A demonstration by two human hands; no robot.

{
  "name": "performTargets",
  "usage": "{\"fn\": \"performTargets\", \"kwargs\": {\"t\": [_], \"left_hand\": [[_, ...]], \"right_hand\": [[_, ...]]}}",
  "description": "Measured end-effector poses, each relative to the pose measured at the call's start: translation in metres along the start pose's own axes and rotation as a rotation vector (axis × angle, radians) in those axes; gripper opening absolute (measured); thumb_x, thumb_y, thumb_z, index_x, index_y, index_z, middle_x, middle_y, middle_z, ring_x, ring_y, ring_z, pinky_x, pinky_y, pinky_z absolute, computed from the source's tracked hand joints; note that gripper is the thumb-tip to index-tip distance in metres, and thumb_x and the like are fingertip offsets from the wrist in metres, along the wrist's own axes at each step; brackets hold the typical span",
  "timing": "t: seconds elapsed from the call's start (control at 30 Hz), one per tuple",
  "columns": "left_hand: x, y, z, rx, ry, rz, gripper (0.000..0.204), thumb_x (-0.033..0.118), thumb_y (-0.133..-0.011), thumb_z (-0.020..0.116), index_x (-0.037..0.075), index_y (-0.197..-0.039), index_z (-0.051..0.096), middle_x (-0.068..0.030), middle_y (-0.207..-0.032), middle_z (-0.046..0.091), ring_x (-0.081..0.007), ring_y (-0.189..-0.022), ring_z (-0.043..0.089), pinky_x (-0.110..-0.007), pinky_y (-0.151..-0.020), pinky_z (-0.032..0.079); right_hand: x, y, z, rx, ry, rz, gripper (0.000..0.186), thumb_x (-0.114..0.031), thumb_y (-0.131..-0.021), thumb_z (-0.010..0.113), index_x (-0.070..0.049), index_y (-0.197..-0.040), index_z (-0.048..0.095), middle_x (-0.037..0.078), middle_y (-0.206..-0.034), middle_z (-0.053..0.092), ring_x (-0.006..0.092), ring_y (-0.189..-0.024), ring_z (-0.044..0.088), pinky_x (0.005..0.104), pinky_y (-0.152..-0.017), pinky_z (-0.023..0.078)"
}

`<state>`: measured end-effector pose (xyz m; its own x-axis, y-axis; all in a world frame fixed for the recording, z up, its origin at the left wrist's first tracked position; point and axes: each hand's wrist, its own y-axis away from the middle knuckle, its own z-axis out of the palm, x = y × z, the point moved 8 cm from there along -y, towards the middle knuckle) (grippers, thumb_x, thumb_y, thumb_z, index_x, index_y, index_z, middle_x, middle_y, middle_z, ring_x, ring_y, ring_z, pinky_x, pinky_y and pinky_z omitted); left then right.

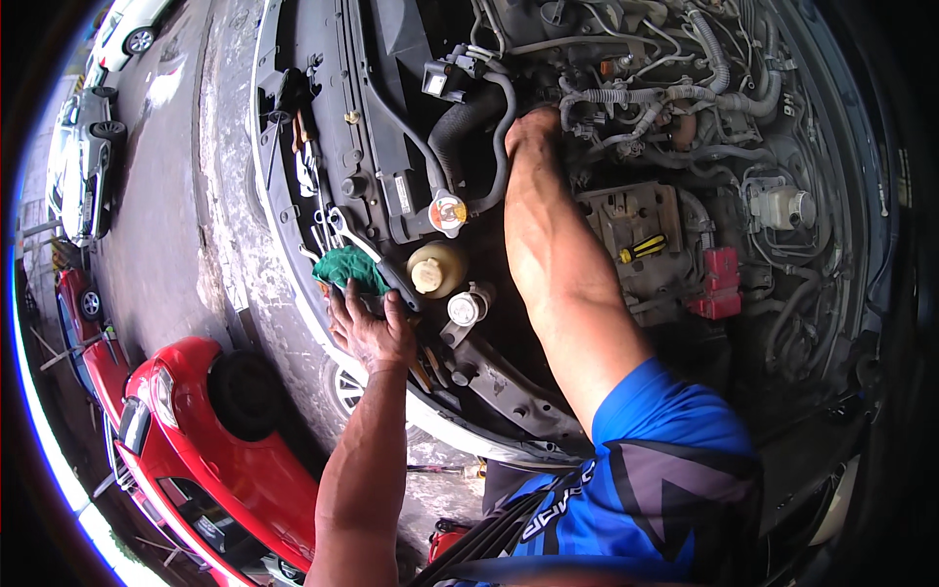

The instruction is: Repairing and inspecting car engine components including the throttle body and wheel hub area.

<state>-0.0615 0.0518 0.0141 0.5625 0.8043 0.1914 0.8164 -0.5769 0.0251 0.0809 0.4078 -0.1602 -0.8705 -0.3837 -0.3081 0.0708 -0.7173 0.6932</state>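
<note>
My left hand lies palm down with its fingers spread, at the front edge of a car's engine bay. Its fingertips touch a bunched green cloth. Beside the cloth lies a wrench with a shiny ring end, and a few other hand tools lie along the same front ledge. My right arm reaches across the bay, and my right hand goes down among the hoses behind a thick black radiator hose. The fingers of that hand are hidden, so what they touch cannot be seen.
Near my left hand are a radiator cap, a cream reservoir cap and a silver-topped reservoir. A yellow-black screwdriver rests on a bracket by a red terminal cover. A red car stands to the left.
</note>
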Motion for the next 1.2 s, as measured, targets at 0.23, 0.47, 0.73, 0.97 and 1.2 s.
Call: {"fn": "performTargets", "kwargs": {"t": [0.23,0.47,0.73,0.97,1.2], "left_hand": [[0.001,0.000,0.000,0.000,0.030,-0.016,0.078,0.060,-0.084,0.053,0.010,-0.142,0.042,-0.0195,-0.153,0.028,-0.0378,-0.142,0.021,-0.050,-0.116,0.011],[0.000,0.000,0.000,0.009,-0.005,-0.008,0.080,0.067,-0.085,0.045,0.014,-0.144,0.039,-0.0144,-0.154,0.026,-0.0331,-0.144,0.020,-0.051,-0.116,0.008],[-0.001,0.000,0.001,-0.007,-0.040,-0.027,0.077,0.064,-0.086,0.047,0.014,-0.144,0.039,-0.0139,-0.155,0.025,-0.0326,-0.144,0.020,-0.051,-0.116,0.010],[-0.006,0.001,0.001,0.081,-0.004,0.008,0.076,0.065,-0.085,0.050,0.014,-0.141,0.045,-0.0148,-0.153,0.031,-0.0318,-0.143,0.025,-0.051,-0.115,0.014],[-0.013,-0.005,0.010,0.106,-0.098,0.016,0.075,0.069,-0.088,0.043,0.018,-0.142,0.045,-0.0098,-0.155,0.030,-0.0265,-0.143,0.025,-0.049,-0.113,0.017]], "right_hand": [[0.002,0.004,0.003,0.004,0.008,0.001,0.048,-0.039,-0.101,0.042,-0.002,-0.130,0.051,0.013,-0.129,0.057,0.0266,-0.116,0.056,0.0427,-0.101,0.046],[0.000,0.000,-0.001,-0.013,0.093,-0.008,0.046,-0.036,-0.102,0.041,-0.001,-0.131,0.050,0.013,-0.130,0.056,0.0269,-0.118,0.055,0.0423,-0.104,0.043],[0.011,0.020,-0.023,-0.048,0.399,0.099,0.055,-0.038,-0.102,0.034,-0.002,-0.143,0.034,0.016,-0.147,0.039,0.0320,-0.132,0.043,0.0493,-0.106,0.040],[-0.005,0.059,-0.039,0.053,0.451,0.236,0.029,-0.035,-0.098,0.038,-0.010,-0.089,0.051,0.004,-0.075,0.049,0.0179,-0.060,0.047,0.0382,-0.056,0.048],[-0.093,0.155,-0.028,-0.084,0.904,0.275,0.016,-0.027,-0.090,0.050,-0.013,-0.081,0.050,-0.001,-0.061,0.044,0.0126,-0.046,0.039,0.0327,-0.047,0.034]]}}
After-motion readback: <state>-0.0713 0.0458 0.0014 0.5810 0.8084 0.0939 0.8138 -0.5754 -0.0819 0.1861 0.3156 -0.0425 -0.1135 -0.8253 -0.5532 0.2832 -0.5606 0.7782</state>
